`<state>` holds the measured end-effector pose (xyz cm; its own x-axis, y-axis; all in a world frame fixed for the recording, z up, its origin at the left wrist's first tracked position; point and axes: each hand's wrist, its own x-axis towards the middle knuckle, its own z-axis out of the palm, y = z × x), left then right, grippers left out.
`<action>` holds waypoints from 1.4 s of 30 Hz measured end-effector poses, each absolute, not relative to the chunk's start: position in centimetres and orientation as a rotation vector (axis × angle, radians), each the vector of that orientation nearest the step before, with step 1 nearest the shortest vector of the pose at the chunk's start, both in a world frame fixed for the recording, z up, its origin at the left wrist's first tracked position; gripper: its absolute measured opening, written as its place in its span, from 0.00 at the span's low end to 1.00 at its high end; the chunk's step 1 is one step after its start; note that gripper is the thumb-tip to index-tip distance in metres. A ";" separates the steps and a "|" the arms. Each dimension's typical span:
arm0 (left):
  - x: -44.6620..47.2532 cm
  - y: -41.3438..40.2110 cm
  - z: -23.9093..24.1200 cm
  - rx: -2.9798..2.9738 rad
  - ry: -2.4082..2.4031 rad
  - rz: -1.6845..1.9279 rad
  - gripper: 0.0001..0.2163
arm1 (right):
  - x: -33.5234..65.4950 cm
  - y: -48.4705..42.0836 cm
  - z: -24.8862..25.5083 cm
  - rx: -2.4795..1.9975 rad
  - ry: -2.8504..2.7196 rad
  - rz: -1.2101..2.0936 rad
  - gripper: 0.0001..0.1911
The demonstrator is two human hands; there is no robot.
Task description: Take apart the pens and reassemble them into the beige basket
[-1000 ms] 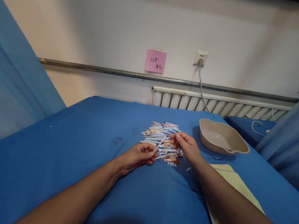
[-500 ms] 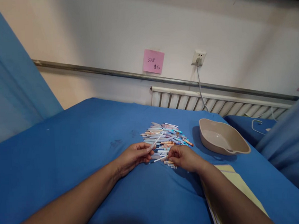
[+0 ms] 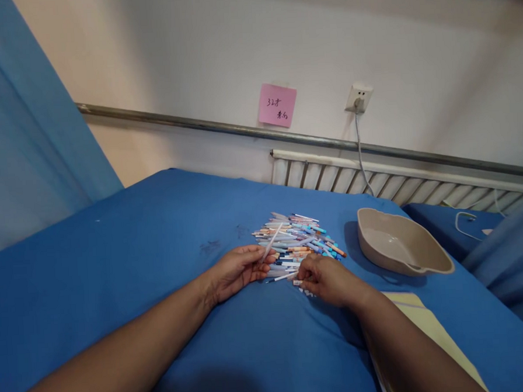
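Observation:
A pile of pens (image 3: pixel 296 236) in white, grey, blue and orange lies spread on the blue cloth. At the pile's left front, my left hand (image 3: pixel 237 273) is closed in a pinch on a slim whitish pen (image 3: pixel 271 242), whose far end slants up over the others. My right hand (image 3: pixel 329 279) is bent over the near right side of the pile with its fingers pressed together. A small pale piece (image 3: pixel 297 282) shows at those fingertips; what they grip is mostly hidden. Several tiny white bits (image 3: pixel 308 293) lie on the cloth just below.
A beige plastic basin (image 3: pixel 399 241) stands to the right of the pens. Beneath my right forearm lies a yellowish paper folder (image 3: pixel 430 321). Blue curtains (image 3: pixel 33 114) hang at both sides. A radiator (image 3: pixel 330 175) and a metal rail (image 3: pixel 205 126) run along the wall.
The view has shifted a little, so everything sits further right. The pen in my left hand is tilted more upright. My right fingers have moved slightly over the near edge of the pile.

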<state>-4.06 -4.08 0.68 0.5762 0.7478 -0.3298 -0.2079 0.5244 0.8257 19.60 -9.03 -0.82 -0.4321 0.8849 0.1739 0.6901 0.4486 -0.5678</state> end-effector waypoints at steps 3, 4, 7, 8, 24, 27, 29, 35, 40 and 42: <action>-4.1 -4.1 0.7 0.827 0.758 0.644 0.09 | 20.0 -8.7 -1.1 -1.276 -2.155 0.691 0.02; -4.1 -4.1 0.8 0.826 0.762 0.648 0.09 | 20.3 -8.4 -1.3 -1.276 -2.091 0.732 0.02; -4.1 -3.9 0.9 0.815 0.752 0.680 0.07 | 21.4 -7.5 -1.6 -1.346 -1.842 0.792 0.06; -4.1 -3.8 0.9 0.811 0.744 0.701 0.07 | 21.7 -7.2 -1.7 -1.367 -1.775 0.781 0.06; -4.5 -2.9 0.7 0.763 0.749 0.954 0.05 | 21.5 -7.1 -0.8 -1.506 -1.911 0.289 0.07; -4.5 -2.9 0.7 0.758 0.740 0.968 0.04 | 21.9 -7.0 -0.9 -1.526 -1.861 0.301 0.07; -4.5 -2.9 0.8 0.752 0.741 0.979 0.04 | 22.1 -6.9 -0.8 -1.553 -1.831 0.263 0.08; -4.4 -2.9 0.8 0.760 0.754 0.985 0.04 | 24.0 -6.3 -0.4 -1.842 -1.584 0.213 0.08; -4.4 -2.9 0.8 0.783 0.764 0.968 0.02 | 25.4 -5.6 -0.7 -2.004 -1.582 0.263 0.07; -4.4 -2.9 0.7 0.797 0.760 0.962 0.02 | 25.5 -5.5 -0.9 -2.049 -1.602 0.295 0.07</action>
<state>-4.45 -2.85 0.73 0.3729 0.9068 -0.1967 -0.4012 0.3487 0.8470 25.47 -5.55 -0.88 0.2773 0.9504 0.1410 0.8376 -0.1672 -0.5202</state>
